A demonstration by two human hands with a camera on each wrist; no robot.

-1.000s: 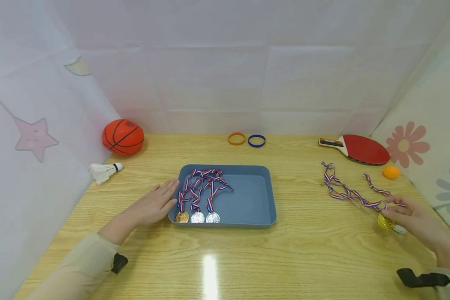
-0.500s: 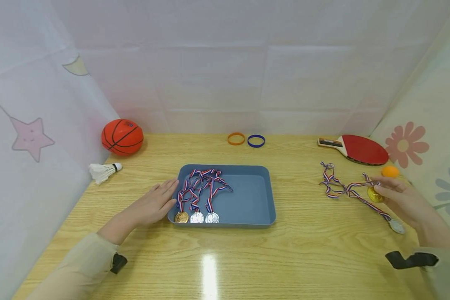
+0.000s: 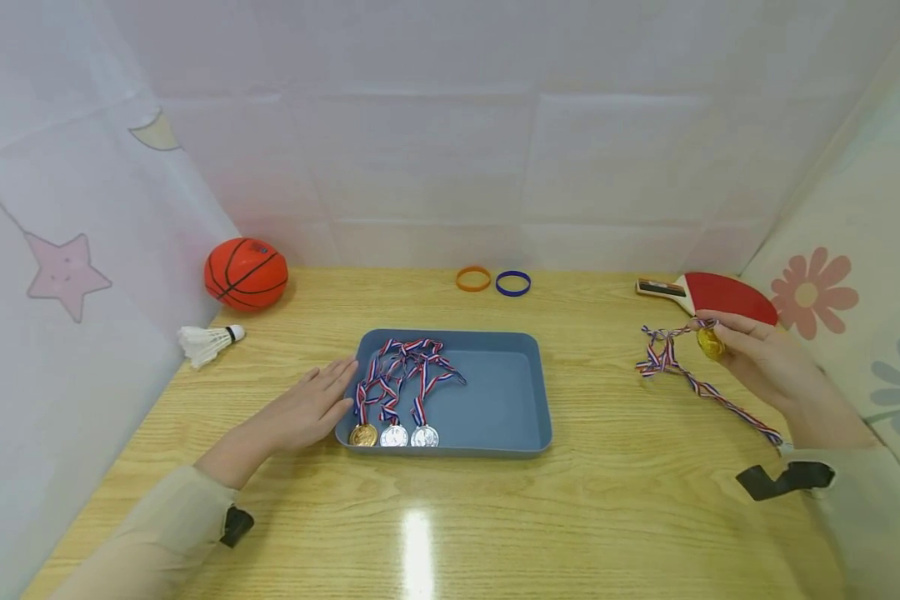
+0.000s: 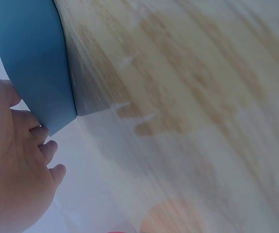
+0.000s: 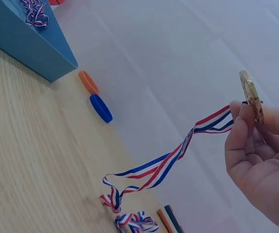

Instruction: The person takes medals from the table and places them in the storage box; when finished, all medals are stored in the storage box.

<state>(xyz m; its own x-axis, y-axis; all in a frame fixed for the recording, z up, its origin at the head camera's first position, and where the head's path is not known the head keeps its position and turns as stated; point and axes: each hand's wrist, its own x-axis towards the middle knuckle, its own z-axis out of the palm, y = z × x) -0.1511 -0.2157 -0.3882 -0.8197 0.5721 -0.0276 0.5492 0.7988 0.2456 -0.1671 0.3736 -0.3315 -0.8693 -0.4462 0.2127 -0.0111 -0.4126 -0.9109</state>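
Note:
My right hand [image 3: 765,362] pinches a gold medal [image 3: 710,342] between thumb and fingers, raised off the table. Its striped ribbon [image 5: 178,150] trails down to the tabletop in the right wrist view. Beside it lies another striped ribbon [image 3: 727,406], whose silver medal is mostly hidden under my right wrist. My left hand [image 3: 305,411] rests against the left wall of a blue-grey tray [image 3: 546,400], fingers straight. Inside the tray's left half are a gold medal [image 3: 363,435] and two silver medals [image 3: 394,435] in a row along the near wall, ribbons bunched behind them.
An orange wristband [image 3: 473,279] and a blue wristband [image 3: 513,283] lie behind the tray. At left are a small basketball [image 3: 246,274] and a shuttlecock [image 3: 210,343]. A red table tennis bat [image 3: 731,297] lies at the back right, partly behind my right hand.
My right hand has lifted the gold medal from the right side of the table and carried it up and leftward, its ribbon drawn along. The left hand stays put on the tray.

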